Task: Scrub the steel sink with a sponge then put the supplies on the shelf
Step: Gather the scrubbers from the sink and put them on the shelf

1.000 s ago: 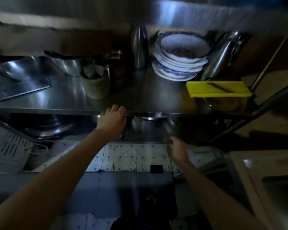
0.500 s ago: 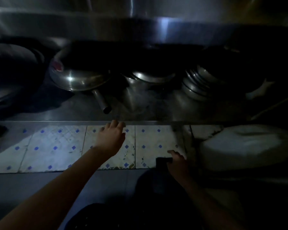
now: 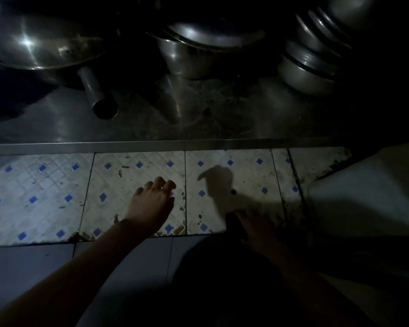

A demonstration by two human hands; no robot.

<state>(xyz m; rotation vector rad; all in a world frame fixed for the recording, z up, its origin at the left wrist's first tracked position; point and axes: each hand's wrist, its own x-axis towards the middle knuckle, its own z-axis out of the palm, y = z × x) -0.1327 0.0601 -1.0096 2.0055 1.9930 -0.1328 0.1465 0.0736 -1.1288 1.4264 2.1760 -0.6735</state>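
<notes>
Steel shelf (image 3: 139, 123) lies ahead of you, front lip bordering the floor tiles (image 3: 45, 197), pots (image 3: 198, 43) crowding its back, bare steel before them. Your left hand (image 3: 151, 206) hovers over the tiles, loosely curled, empty. Your right hand (image 3: 257, 230) is shadowed; grip unclear.

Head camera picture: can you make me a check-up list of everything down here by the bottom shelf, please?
Surface: steel shelf, smudged, low by the floor.
Job's things: no sponge or sink in view.
Clutter: long-handled pan, pot and stacked bowls on the shelf.
Hands: left hand hovers over the floor tiles, fingers loosely curled, holding nothing; right hand is in shadow beside a small dark object, grip unclear.
Cables: nothing seen.
Surroundings: tiles are white with blue diamonds, stained; a pale bulky thing at the right; very dim light.
</notes>
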